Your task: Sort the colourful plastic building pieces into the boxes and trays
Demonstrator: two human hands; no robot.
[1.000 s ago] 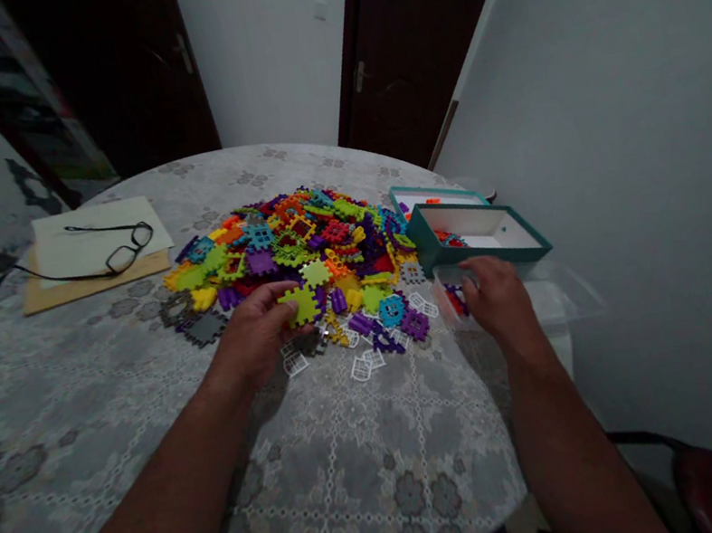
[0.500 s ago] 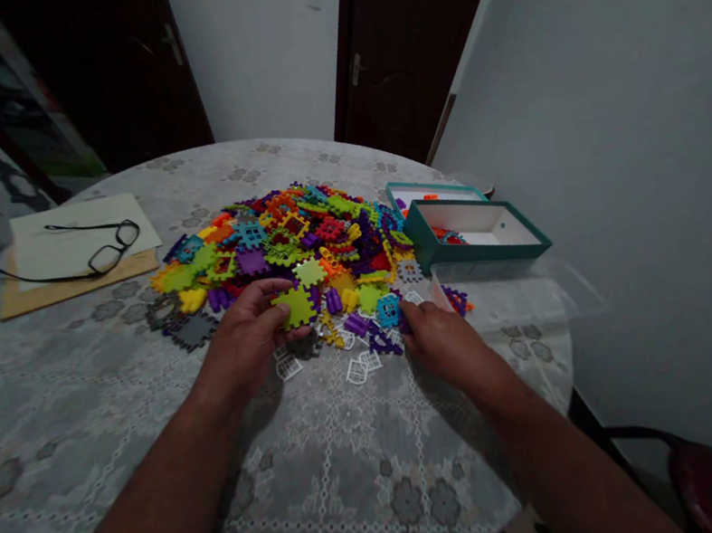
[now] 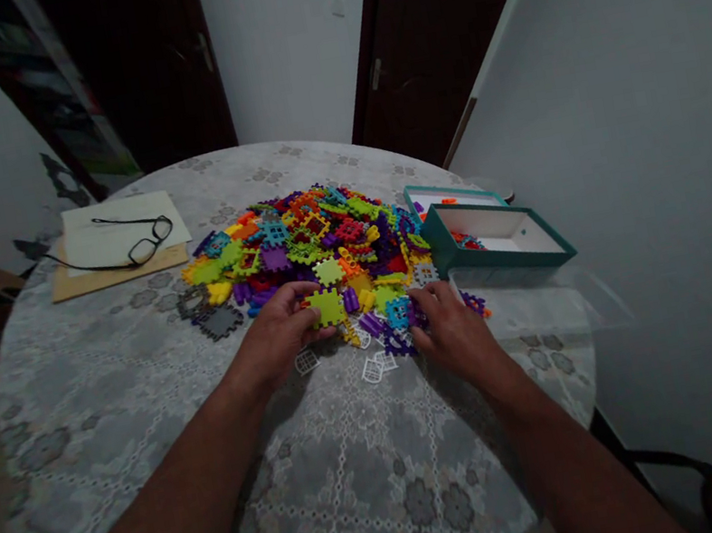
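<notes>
My left hand (image 3: 282, 335) pinches a lime-green square building piece (image 3: 326, 308) with notched edges between thumb and fingers, just above the near side of the pile. My right hand (image 3: 453, 327) is at the pile's near right edge, thumb and fingers around a small purple piece (image 3: 417, 315) that they partly hide. Beside those fingertips lies a blue window-shaped piece (image 3: 398, 312). A dark purple notched piece (image 3: 399, 344) rests just left of my right thumb. Between my hands lie white lattice window pieces (image 3: 372, 369) and a purple connector (image 3: 372, 325).
A heap of colourful interlocking pieces (image 3: 303, 239) covers the table's middle. To the right stand a teal box (image 3: 506, 256) with a few pieces inside, its lid (image 3: 452, 187) and a clear plastic tray (image 3: 527, 300). Glasses (image 3: 143, 249) rest on papers (image 3: 112, 213) at the left.
The view has turned slightly left, so everything appears farther right. My left hand still holds the lime-green piece. My right thumb and fingers have spread a little around the purple piece.
</notes>
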